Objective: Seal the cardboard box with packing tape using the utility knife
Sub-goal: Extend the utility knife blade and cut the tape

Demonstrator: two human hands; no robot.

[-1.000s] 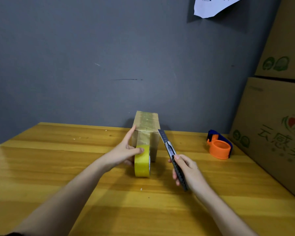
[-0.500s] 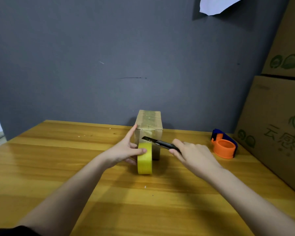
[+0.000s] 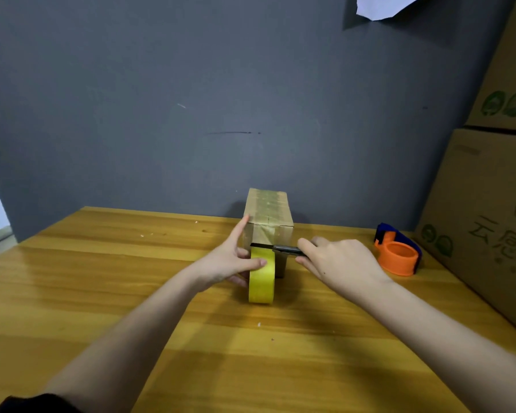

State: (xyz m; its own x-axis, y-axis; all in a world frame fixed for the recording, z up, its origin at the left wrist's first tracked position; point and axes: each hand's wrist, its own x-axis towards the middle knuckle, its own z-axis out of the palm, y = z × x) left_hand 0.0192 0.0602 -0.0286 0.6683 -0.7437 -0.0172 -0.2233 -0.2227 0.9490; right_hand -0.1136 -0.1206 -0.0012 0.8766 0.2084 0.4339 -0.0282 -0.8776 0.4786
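A small cardboard box (image 3: 268,211) stands on the wooden table (image 3: 102,278) near the grey wall, with tape running over its top and down its near face. A yellow tape roll (image 3: 262,280) stands on edge just in front of it, joined to the box by the tape strip. My left hand (image 3: 231,260) holds the roll, thumb across its top and index finger raised against the box's left corner. My right hand (image 3: 338,260) grips a black utility knife (image 3: 276,248), held level with its blade across the tape just above the roll.
An orange and blue tape dispenser (image 3: 398,253) sits on the table to the right. Large printed cardboard cartons (image 3: 489,219) are stacked along the right edge. A white paper (image 3: 379,5) hangs on the wall above.
My right hand swung the knife from pointing up beside the box to lying level across the tape above the roll. My left hand stays on the roll.
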